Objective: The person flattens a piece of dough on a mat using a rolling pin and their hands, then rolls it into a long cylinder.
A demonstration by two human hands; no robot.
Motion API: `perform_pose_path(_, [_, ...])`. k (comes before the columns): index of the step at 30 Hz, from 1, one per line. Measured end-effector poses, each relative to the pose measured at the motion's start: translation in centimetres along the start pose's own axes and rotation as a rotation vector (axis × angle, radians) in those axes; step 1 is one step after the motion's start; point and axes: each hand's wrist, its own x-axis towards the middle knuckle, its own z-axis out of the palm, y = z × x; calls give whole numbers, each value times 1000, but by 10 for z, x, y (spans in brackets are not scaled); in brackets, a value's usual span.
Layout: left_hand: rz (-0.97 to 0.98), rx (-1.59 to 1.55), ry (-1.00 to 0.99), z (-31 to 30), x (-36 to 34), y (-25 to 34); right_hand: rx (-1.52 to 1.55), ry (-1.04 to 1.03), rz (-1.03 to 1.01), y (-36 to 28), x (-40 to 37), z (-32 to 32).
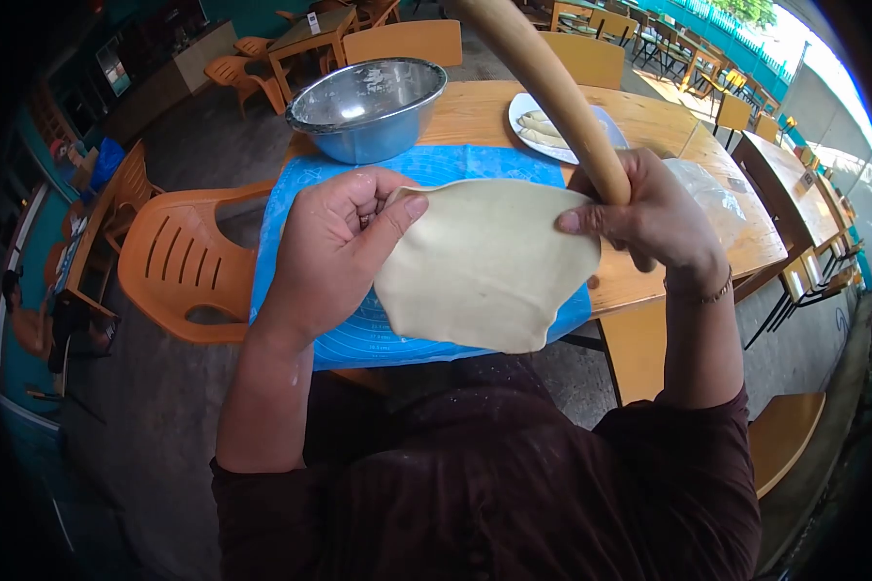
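A flat, pale sheet of dough (484,266) hangs between my two hands, held up above a blue baking mat (291,228). My left hand (344,232) pinches its upper left corner between thumb and fingers. At the upper right edge, the thumb of my right hand (654,213) presses on the dough. That same hand also grips a long wooden rolling pin (552,82), which slants up and to the left, out of the top of the view. The dough hides much of the mat.
On the wooden table (484,107) stand a metal mixing bowl (368,116) and a white plate (543,140) with rolled dough pieces. Clear plastic (707,189) lies at the right. An orange chair (189,261) stands left of the table. Other tables and chairs fill the background.
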Motion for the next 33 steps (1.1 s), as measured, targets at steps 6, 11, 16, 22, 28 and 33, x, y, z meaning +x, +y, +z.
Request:
perform_pose_path(6, [-443,296,256,13,49,-99,-331,118,28,66,112,24])
perform_pose_path(11, [-647,631,67,-5,67,-153,-518,197,-7,85,113,35])
perform_pose_path(16, [-729,557,-66,-6,68,-153,-443,140,26,96,86,27])
perform_pose_path(22, [-556,552,135,-4,61,-158,-360,97,82,101,63,31])
perform_pose_path(28, [-644,7,161,-11,57,-150,-353,111,75,110,58,32])
perform_pose_path(33, [-714,-109,65,-19,54,-141,-313,130,39,108,53,41])
